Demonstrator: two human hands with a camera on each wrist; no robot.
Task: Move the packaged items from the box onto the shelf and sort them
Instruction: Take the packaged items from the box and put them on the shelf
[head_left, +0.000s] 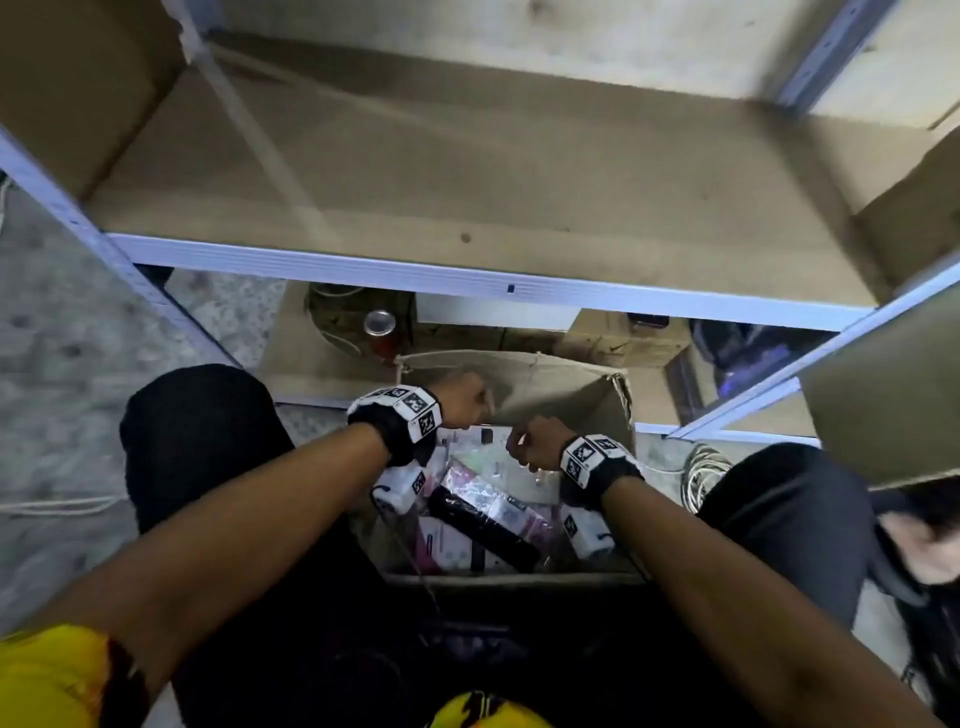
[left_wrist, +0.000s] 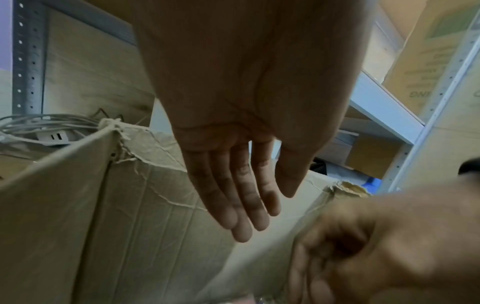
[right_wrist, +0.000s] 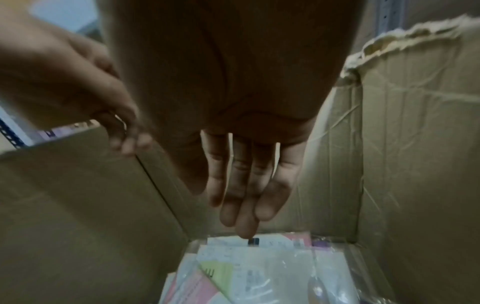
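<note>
An open cardboard box (head_left: 519, 374) stands on the floor between my knees, below the bare wooden shelf (head_left: 467, 182). Several packaged items (head_left: 483, 509) lie in it: clear bags with white, pink and green cards, and a long black pack (head_left: 488, 530). My left hand (head_left: 465, 405) hovers over the box's far left corner, fingers straight (left_wrist: 244, 195), holding nothing. My right hand (head_left: 532, 441) is beside it, fingers (right_wrist: 246, 185) pointing down at the packages (right_wrist: 259, 267), empty and above them. The box walls (right_wrist: 78, 205) rise on both sides.
The shelf's grey metal rail (head_left: 363, 270) runs just above the box. Brown cartons stand on the shelf at left (head_left: 78, 78) and right (head_left: 909, 218). A red can (head_left: 381, 327) and coiled cables (head_left: 701, 467) lie behind the box. Another person's hand (head_left: 919, 545) is at far right.
</note>
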